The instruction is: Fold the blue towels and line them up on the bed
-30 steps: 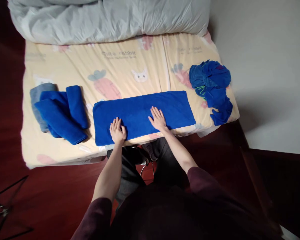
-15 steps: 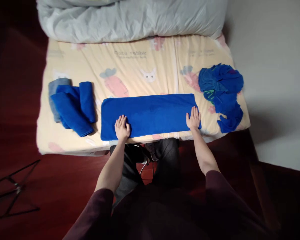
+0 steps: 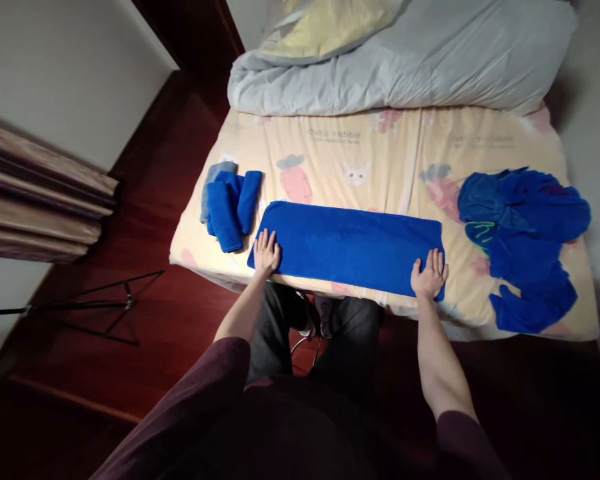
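Note:
A blue towel (image 3: 347,247) lies flat in a long rectangle along the near edge of the bed. My left hand (image 3: 267,253) rests flat on its left end, fingers stretched out. On the right end, near the corner, my right hand (image 3: 429,275) lies open with the palm down. Left of the towel sits a small group of folded blue cloths (image 3: 227,213), with a folded grey-blue cloth (image 3: 211,175) partly hidden beneath them. A crumpled heap of blue cloths (image 3: 530,227) lies to the right, with a green pattern showing on its left side.
The bed (image 3: 380,173) has a yellow sheet printed with carrots and rabbits. A thick grey quilt (image 3: 405,67) is bunched across its far side. On the left, a black tripod stand (image 3: 125,305) stands on the red-brown floor, near a striped curtain (image 3: 35,200).
The view has swung left, bringing the curtain and wall in. My left hand has slid left to the towel's left end; my right hand stays at the right end.

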`<state>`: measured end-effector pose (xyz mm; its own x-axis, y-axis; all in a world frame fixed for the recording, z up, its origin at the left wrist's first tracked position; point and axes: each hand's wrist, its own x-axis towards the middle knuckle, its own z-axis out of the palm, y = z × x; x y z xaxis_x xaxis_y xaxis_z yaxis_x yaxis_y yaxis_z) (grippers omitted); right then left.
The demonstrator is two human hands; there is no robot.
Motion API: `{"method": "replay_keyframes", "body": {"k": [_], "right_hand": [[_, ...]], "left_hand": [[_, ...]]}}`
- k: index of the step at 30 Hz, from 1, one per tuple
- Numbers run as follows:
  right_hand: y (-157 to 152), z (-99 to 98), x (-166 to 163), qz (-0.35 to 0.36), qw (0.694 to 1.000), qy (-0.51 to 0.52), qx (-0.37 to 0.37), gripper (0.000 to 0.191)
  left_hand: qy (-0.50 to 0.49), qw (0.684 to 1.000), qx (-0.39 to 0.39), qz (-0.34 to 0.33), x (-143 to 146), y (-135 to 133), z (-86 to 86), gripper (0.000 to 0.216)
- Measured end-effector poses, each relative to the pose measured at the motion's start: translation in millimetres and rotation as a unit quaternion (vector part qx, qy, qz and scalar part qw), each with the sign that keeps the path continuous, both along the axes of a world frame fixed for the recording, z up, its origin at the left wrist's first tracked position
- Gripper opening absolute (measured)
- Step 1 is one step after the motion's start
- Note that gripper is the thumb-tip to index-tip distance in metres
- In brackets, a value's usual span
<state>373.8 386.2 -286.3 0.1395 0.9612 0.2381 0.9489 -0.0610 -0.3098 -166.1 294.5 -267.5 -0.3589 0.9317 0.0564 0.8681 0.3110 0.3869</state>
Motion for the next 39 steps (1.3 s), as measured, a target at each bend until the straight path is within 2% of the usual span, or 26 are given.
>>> {"method": "replay_keyframes", "body": {"k": [3,5,6,8,10,12,14,16,18,20,22,27,30,34,39], "right_hand": [[0.6,-1.3,-0.8,-0.002,1.0,0.003,0.009,0.063],[1.0,-2.5,-1.0,-0.005,1.0,0.004,0.011,0.064],[1.2,-3.3,-0.8,-0.005,1.0,0.006,0.012,0.064],[1.7,-5.1,-0.2,-0.004,1.0,0.011,0.013,0.065],[2.1,-6.8,0.6,-0.002,1.0,0.017,0.014,0.065],[2.3,-7.6,0.9,-0.003,1.0,0.023,0.014,0.065],[2.4,-7.5,0.6,-0.003,1.0,0.027,0.015,0.064],[2.4,-6.8,0.0,0.0,0.999,0.03,0.018,0.064],[2.3,-6.3,-0.6,0.001,0.999,0.03,0.022,0.063],[2.2,-6.0,-0.9,-0.001,0.999,0.028,0.023,0.062],[2.4,-6.1,-1.0,-0.002,0.999,0.025,0.022,0.062],[3.0,-6.0,-1.1,-0.003,1.0,0.02,0.022,0.062],[3.2,-6.1,-1.3,-0.003,0.999,0.022,0.027,0.062],[3.8,-7.9,-0.8,0.001,0.999,0.028,0.032,0.061],[5.3,-8.7,-0.4,-0.009,1.0,0.012,0.012,0.063]], "left_hand": [[0.007,0.999,-0.014,0.04,-26.7,-3.4,1.3,0.065],[0.02,0.999,-0.01,0.044,-22.7,-3.0,3.3,0.065],[0.028,0.999,-0.003,0.039,-11.5,-1.8,4.0,0.065],[0.035,0.999,0.015,-0.003,30.3,3.0,3.5,0.065],[0.018,0.993,0.027,-0.113,93.7,11.3,-0.7,0.065],[-0.005,0.967,0.03,-0.253,167.2,24.7,-7.6,0.067],[-0.018,0.937,0.039,-0.348,234.0,43.8,-15.1,0.067],[-0.027,0.923,0.048,-0.38,277.7,66.2,-21.8,0.066],[-0.03,0.923,0.046,-0.38,288.6,87.6,-27.7,0.063],[-0.032,0.929,0.044,-0.365,267.4,103.9,-32.6,0.063],[-0.036,0.941,0.048,-0.332,223.4,114.3,-34.8,0.064],[-0.007,0.984,0.004,-0.176,93.6,121.0,-24.4,0.066],[0.02,0.997,-0.008,-0.081,36.2,121.4,-15.3,0.066],[0.041,0.999,-0.01,-0.019,-12.9,128.4,-10.6,0.066],[0.02,0.999,0.011,-0.024,-39.7,139.9,-13.0,0.067]]}}
